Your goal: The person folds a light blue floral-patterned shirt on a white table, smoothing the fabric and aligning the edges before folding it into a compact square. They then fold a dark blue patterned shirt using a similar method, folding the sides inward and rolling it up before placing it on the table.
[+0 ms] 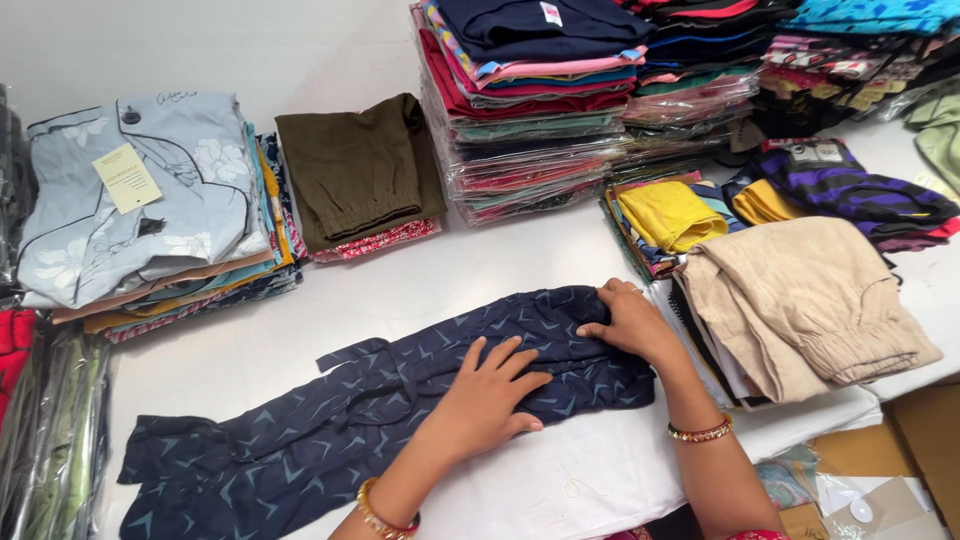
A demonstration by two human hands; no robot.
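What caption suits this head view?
Both hands, left hand and right hand, press flat a dark blue patterned garment among folded clothing stacks.

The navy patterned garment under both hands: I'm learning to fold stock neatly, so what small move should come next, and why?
Probably smooth it flat leftward. The left hand lies flat on the middle of the navy patterned garment and the right hand pins its bunched right end, while the long left part lies rumpled on the white table.

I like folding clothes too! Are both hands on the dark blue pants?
Yes, the left hand and right hand both press flat on the dark blue pants.
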